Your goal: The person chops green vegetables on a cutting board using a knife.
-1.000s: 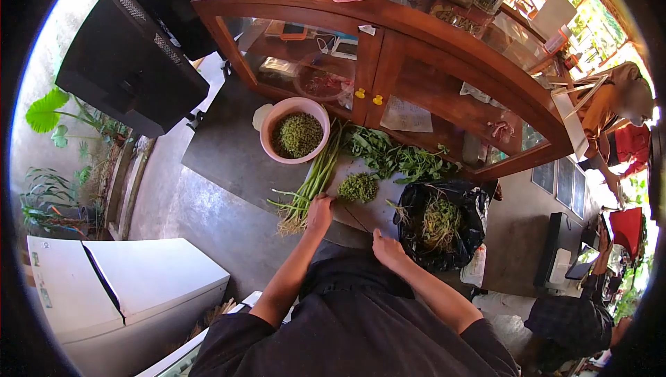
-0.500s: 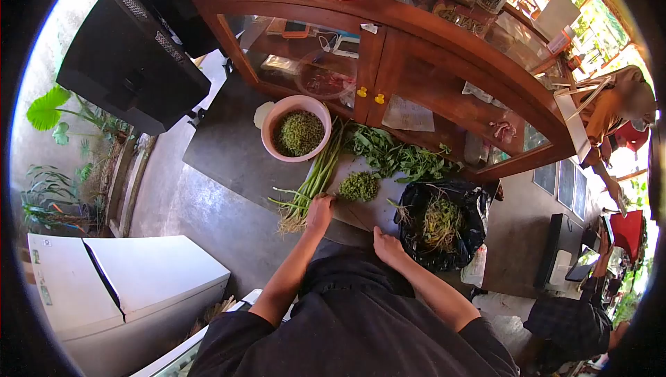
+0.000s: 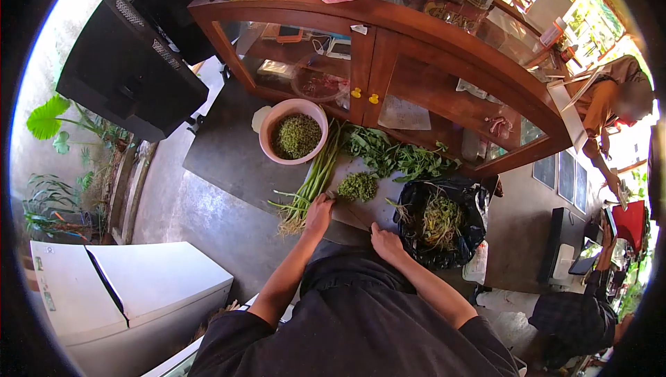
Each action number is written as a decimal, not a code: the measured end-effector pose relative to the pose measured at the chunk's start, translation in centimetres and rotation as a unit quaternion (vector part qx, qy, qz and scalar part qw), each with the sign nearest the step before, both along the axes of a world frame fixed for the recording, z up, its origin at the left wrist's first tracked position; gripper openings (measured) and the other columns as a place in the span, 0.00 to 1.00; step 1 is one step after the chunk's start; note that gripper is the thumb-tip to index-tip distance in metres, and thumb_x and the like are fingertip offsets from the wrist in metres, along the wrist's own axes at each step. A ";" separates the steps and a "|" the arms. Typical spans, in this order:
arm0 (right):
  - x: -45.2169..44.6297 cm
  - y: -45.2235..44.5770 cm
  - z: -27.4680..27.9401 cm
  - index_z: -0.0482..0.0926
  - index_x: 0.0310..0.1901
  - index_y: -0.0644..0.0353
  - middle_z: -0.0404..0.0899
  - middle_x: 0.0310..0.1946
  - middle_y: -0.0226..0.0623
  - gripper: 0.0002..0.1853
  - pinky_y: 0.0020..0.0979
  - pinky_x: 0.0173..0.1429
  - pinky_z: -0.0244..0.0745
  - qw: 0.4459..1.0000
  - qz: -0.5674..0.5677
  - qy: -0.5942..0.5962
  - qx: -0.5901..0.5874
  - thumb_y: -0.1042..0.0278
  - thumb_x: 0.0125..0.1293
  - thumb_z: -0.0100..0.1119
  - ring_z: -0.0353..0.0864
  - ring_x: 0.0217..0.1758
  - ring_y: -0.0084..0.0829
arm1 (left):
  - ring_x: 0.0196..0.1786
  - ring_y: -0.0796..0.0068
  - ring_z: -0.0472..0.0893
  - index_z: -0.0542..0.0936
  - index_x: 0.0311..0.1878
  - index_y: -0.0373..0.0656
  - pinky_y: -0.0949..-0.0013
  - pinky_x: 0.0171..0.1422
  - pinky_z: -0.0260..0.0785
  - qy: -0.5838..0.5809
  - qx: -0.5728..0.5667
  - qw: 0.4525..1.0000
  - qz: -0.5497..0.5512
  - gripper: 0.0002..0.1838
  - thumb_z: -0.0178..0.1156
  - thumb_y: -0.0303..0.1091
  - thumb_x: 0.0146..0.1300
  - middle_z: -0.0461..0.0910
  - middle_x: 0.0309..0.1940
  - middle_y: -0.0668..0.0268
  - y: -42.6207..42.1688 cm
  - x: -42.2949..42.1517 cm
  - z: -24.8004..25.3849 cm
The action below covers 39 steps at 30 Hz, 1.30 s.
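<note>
My left hand (image 3: 319, 213) is closed, beside the root ends of a bundle of spring onions (image 3: 316, 179). What its fingers hold is too small to tell. My right hand (image 3: 386, 242), fingers also pressed together, is at the near edge of a pale board (image 3: 385, 200). A thin dark line runs between the two hands; I cannot tell if it is a stem or an edge. Ahead of them lies a small heap of green sprigs (image 3: 357, 187). To the right, a black plastic bag (image 3: 479, 214) holds yellowed, rooty plant scraps (image 3: 442, 221).
A pink bucket (image 3: 266, 131) of small green sprigs stands behind the onions. Leafy greens (image 3: 402, 155) lie along the wooden glass-door cabinet (image 3: 368, 65). A white refrigerator (image 3: 163, 269) is at left. Two other people (image 3: 576, 321) are at right, one of them farther back.
The view has shifted slightly. Both hands stay almost in place, with only small movements of the fingers. The greens, bucket and bag have not moved.
</note>
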State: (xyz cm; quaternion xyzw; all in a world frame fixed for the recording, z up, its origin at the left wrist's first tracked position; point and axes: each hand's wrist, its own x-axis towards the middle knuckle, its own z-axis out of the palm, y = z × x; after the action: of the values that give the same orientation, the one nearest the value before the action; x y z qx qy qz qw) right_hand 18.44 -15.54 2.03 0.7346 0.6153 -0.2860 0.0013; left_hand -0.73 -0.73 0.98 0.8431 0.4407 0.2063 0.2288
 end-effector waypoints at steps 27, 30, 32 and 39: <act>0.6 -0.8 6.7 0.61 0.56 0.69 0.81 0.31 0.54 0.21 0.51 0.39 0.77 0.998 0.029 0.014 -0.048 0.61 0.68 0.45 0.81 0.35 0.54 | 0.45 0.51 0.77 0.83 0.40 0.41 0.57 0.50 0.71 -0.022 -0.037 0.998 0.048 0.15 0.54 0.20 0.50 0.79 0.40 0.54 0.3 0.5 -1.5; 0.2 -1.1 5.7 0.64 0.49 0.66 0.80 0.31 0.56 0.16 0.54 0.41 0.75 0.998 0.008 0.018 -0.061 0.62 0.67 0.45 0.81 0.37 0.57 | 0.44 0.51 0.77 0.83 0.40 0.40 0.57 0.49 0.72 -0.021 -0.047 0.998 0.044 0.14 0.54 0.20 0.50 0.79 0.38 0.54 0.4 0.6 -0.8; 0.2 -0.9 4.1 0.64 0.49 0.66 0.80 0.33 0.57 0.16 0.54 0.42 0.75 0.997 0.010 0.012 -0.077 0.63 0.67 0.44 0.80 0.38 0.57 | 0.44 0.51 0.77 0.83 0.40 0.40 0.57 0.48 0.72 -0.023 -0.061 0.997 0.041 0.14 0.55 0.20 0.49 0.78 0.37 0.54 0.5 0.9 -0.3; -0.8 0.5 -0.3 0.59 0.60 0.66 0.79 0.39 0.60 0.23 0.55 0.49 0.73 0.996 -0.003 0.047 -0.074 0.61 0.67 0.41 0.79 0.44 0.60 | 0.40 0.50 0.78 0.83 0.36 0.38 0.55 0.46 0.72 -0.035 -0.012 0.998 0.055 0.10 0.57 0.21 0.50 0.78 0.36 0.54 0.4 0.7 -0.8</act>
State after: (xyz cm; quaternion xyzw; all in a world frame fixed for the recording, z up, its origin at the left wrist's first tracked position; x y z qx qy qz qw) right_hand 17.67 -15.07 1.72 0.7202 0.5895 -0.3648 0.0260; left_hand -0.06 -0.37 0.20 0.8072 0.4804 0.2425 0.2426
